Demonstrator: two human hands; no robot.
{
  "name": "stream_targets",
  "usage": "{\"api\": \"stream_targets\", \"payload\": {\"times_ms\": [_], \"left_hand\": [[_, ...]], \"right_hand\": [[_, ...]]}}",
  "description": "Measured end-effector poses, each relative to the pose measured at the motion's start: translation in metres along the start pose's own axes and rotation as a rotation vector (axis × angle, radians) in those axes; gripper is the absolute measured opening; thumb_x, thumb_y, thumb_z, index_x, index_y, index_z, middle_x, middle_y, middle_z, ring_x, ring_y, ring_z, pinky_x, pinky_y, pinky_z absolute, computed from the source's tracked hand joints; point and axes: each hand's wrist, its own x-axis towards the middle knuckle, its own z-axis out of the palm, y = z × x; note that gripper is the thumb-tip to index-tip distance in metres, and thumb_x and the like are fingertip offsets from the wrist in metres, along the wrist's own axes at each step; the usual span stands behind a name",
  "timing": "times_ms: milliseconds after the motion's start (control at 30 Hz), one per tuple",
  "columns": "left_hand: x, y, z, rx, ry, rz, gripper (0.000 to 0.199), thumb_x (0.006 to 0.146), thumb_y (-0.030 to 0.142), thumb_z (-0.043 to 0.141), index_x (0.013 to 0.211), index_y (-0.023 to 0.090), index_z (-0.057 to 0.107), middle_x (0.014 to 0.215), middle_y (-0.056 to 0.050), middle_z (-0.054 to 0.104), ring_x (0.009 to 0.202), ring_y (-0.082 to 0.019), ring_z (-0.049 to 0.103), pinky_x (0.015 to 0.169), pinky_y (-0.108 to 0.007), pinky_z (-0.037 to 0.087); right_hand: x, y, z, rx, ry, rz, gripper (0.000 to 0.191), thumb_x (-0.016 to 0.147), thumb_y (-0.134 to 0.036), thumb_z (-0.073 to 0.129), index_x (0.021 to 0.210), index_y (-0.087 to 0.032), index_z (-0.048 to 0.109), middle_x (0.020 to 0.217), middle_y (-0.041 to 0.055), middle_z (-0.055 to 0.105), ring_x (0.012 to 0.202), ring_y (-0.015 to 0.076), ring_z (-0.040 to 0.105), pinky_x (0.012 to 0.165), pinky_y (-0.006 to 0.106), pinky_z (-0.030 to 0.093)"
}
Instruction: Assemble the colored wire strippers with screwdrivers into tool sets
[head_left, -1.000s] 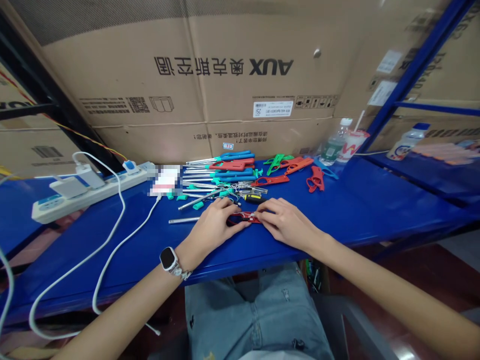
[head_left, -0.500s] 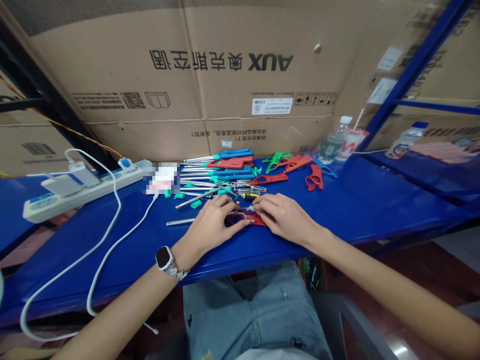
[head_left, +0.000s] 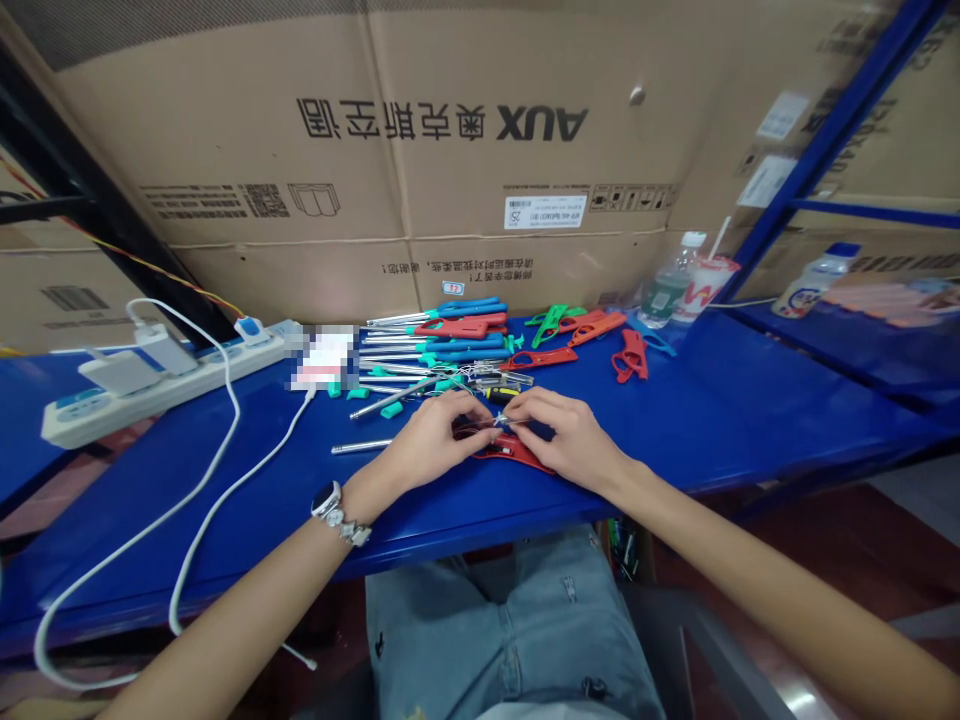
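My left hand (head_left: pixel 439 440) is closed, its thumb and fingertips pinching a thin wire at a small part. Facing it, my right hand (head_left: pixel 574 435) pinches the small pale part with wires (head_left: pixel 502 420); its exact kind is too small to tell. Directly beneath lies a red lighter handle shell (head_left: pixel 521 453), partly covered by both hands. A metal lighter tube (head_left: pixel 360 447) sticks out to the left from behind my left hand. Just beyond the fingertips rests a yellow-and-black tool (head_left: pixel 502 395).
Behind my hands lie several long-nosed lighters (head_left: pixel 469 345) and teal caps (head_left: pixel 391 410). Red handle shells (head_left: pixel 631 355) and a green one (head_left: pixel 553 322) are further right. A power strip (head_left: pixel 97 412) with white cables stands left; a bottle (head_left: pixel 670 285) and cup (head_left: pixel 705 288) stand back right.
My left thumb has lifted off the red shell up to the small part, and my left wrist has turned. More of the red shell now shows below the fingers.
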Motion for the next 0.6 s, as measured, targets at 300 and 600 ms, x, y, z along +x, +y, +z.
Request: {"api": "stream_targets", "payload": {"times_ms": [300, 600], "left_hand": [[-0.007, -0.004, -0.002, 0.185, -0.080, 0.049, 0.026, 0.092, 0.038, 0.073, 0.113, 0.023, 0.067, 0.111, -0.006, 0.068, 0.107, -0.026, 0.065, 0.095, -0.045, 0.053], [-0.012, -0.005, -0.003, 0.253, -0.058, 0.023, 0.023, 0.095, 0.039, 0.071, 0.112, 0.024, 0.069, 0.110, -0.006, 0.065, 0.108, -0.028, 0.062, 0.095, -0.050, 0.050]], "right_hand": [[-0.005, -0.005, 0.002, 0.043, 0.026, 0.033, 0.018, 0.095, -0.012, 0.062, 0.103, -0.022, 0.075, 0.110, 0.0070, 0.077, 0.101, 0.0195, 0.074, 0.091, 0.038, 0.061], [-0.004, -0.009, -0.002, 0.124, -0.013, 0.080, 0.018, 0.095, -0.013, 0.065, 0.102, -0.023, 0.079, 0.104, 0.0048, 0.079, 0.098, 0.0182, 0.075, 0.089, 0.035, 0.061]]}}
